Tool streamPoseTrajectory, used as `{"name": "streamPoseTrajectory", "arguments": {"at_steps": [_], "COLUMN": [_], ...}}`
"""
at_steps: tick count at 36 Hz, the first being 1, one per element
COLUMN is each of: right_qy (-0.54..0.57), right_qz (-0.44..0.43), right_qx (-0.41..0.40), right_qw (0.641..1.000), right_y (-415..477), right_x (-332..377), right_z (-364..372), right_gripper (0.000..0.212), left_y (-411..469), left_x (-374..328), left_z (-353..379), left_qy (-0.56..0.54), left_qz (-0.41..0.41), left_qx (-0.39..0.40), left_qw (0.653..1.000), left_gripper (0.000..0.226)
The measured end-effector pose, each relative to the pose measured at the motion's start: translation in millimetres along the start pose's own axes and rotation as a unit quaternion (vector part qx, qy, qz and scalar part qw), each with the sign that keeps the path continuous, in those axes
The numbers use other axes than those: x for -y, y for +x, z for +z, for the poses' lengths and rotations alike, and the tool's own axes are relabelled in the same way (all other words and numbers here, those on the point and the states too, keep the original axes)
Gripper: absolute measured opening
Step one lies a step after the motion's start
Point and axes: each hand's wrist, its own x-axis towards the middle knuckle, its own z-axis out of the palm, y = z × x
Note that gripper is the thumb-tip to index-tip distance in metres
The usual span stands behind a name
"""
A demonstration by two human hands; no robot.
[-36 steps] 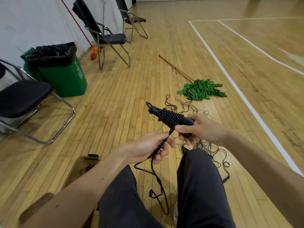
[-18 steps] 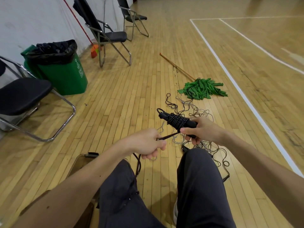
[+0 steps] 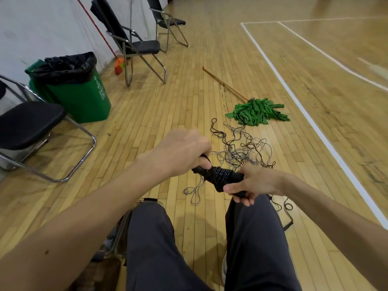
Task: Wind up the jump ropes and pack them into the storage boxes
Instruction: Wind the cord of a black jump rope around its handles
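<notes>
A black jump rope (image 3: 220,176) has its cord wound tightly round its handles. My right hand (image 3: 255,182) grips the handles' near end just above my knees. My left hand (image 3: 184,154) is closed over the far tip of the bundle, holding the black cord there. Beyond my hands a tangle of loose jump ropes (image 3: 241,150), dark and grey, lies on the wooden floor. A clear storage box (image 3: 117,234) sits by my left leg, mostly hidden by my arm and thigh.
A green mop (image 3: 257,112) with a wooden stick lies past the tangle. A green bin (image 3: 77,95) with a black liner stands at the left, with folding chairs (image 3: 33,122) near it and along the wall. A white court line (image 3: 315,124) runs down the right.
My left hand has risen from below the bundle and swung the cord up over its far tip. The loose tail across my lap is gone. My right hand dropped slightly with the handles.
</notes>
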Motion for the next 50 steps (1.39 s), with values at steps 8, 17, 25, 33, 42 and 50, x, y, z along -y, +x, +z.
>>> {"name": "streamPoseTrajectory", "arguments": {"at_steps": [8,17,25,33,42,50], "right_qy": [-0.059,-0.101,-0.106,0.004,0.061,0.058], "right_qz": [-0.009,-0.062,-0.116,-0.206,-0.269,-0.251], "right_qx": [0.060,0.109,0.130,0.144,0.067,-0.043], "right_qw": [0.996,0.987,0.979,0.968,0.959,0.965], "right_y": [-12.5,-24.5,-37.3,-43.0,-39.7,-38.0], "right_x": [12.5,27.0,35.3,40.8,41.0,30.7], "right_z": [4.5,13.7,18.2,14.7,5.3,-10.2], "right_gripper": [0.025,0.020,0.021,0.012,0.014,0.010], "left_y": [10.2,19.2,22.2,12.1,15.5,2.6], "left_x": [0.4,1.7,11.1,2.8,19.3,-17.9], "left_z": [-6.7,-9.3,5.3,20.6,98.6,78.8], "left_qy": [-0.009,-0.098,-0.307,-0.535,-0.592,-0.615], "left_qz": [0.057,0.041,0.013,-0.005,-0.159,-0.149], "left_qx": [-0.035,-0.011,0.058,0.121,0.119,0.110], "left_qw": [0.998,0.994,0.950,0.836,0.781,0.766], "left_gripper": [0.042,0.049,0.039,0.048,0.041,0.052]}}
